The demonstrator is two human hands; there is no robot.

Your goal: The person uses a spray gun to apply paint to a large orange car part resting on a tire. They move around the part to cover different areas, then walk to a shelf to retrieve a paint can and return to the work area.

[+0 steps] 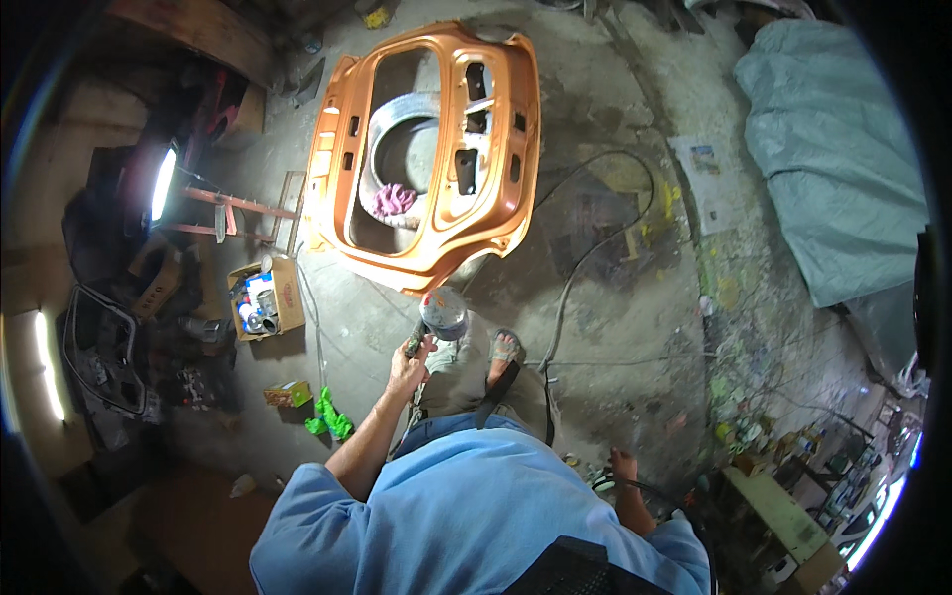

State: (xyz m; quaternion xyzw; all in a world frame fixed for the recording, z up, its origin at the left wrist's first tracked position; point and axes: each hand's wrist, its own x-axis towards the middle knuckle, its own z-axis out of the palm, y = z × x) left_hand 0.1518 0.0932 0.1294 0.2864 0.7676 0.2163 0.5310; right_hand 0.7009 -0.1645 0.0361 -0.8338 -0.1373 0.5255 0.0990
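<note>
My left hand (408, 368) is closed around the handle of a spray gun (414, 340) with a round, paint-spotted cup (444, 313) on top. Just beyond the gun lies an orange car tailgate (433, 233), its window opening toward the left. A pale, dusty tyre (375, 149) shows through that opening, and a crumpled pink cloth (394, 199) rests on it. Low on my right side, my right hand (624, 464) has its fingers curled at a dark hose (650, 487) that runs back past my forearm. The fingers are small and partly hidden there.
A hose (567, 297) loops across the concrete floor by my feet. To the left are a cardboard box of cans (288, 296), green gloves (330, 416), a red stand (248, 205) and a bright lamp (164, 184). A grey-green cover (828, 149) drapes something at right, above a cluttered bench (778, 511).
</note>
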